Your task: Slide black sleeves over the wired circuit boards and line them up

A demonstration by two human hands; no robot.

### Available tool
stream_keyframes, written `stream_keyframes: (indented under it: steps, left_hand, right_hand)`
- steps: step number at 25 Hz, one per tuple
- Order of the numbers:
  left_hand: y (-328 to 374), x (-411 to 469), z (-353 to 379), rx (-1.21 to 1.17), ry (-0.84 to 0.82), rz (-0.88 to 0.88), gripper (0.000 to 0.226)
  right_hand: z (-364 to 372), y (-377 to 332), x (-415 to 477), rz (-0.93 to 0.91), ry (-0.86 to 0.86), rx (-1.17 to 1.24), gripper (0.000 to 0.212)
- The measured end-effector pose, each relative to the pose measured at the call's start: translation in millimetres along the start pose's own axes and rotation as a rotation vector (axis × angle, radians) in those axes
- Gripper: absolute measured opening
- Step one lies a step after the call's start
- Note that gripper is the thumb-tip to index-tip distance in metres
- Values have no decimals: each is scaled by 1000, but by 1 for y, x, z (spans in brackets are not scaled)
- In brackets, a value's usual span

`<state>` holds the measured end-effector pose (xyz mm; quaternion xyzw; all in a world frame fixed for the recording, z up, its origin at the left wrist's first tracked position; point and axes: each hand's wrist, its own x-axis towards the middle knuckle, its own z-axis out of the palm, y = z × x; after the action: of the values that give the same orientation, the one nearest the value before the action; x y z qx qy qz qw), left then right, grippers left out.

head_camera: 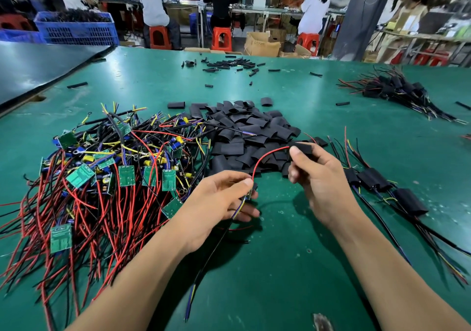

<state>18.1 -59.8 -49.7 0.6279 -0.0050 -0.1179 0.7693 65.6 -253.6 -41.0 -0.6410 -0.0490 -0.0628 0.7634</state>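
Red wire [265, 155], L hand [219, 199] to sleeve [303, 149] in R hand [319, 177], over mat [280, 267]

Bare bench [280, 267] lies open just nearer than the sleeve pile [249, 131]; tangled wired boards [102, 177] block its left, sleeved boards [387, 185] its right.

A: Two bare arms in shot: left forearm [142, 274], right forearm [382, 267], uncovered as far as we see.
B: Left hand [219, 198], right hand [318, 177], bare too, nails short.
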Motion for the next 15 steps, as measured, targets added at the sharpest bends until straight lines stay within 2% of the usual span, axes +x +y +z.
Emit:
stream_keyframes:
  steps: [4, 9, 13, 15]
  left_hand:
    - [2, -1, 0, 8, 14, 22, 6]
    - [5, 0, -2, 1, 66, -36, 12]
    - [6, -1, -2, 0, -3, -34, 11]
    - [5, -2, -2, 20, -23, -22, 16]
  right_hand:
    - [-3, 3, 0, -22, -6, -131, 13]
    - [2, 0, -3, 51, -95, -68, 4]
    - [8, 0, -5, 146, -180, 19, 7]
    - [8, -2, -6, 182, -182, 87, 17]
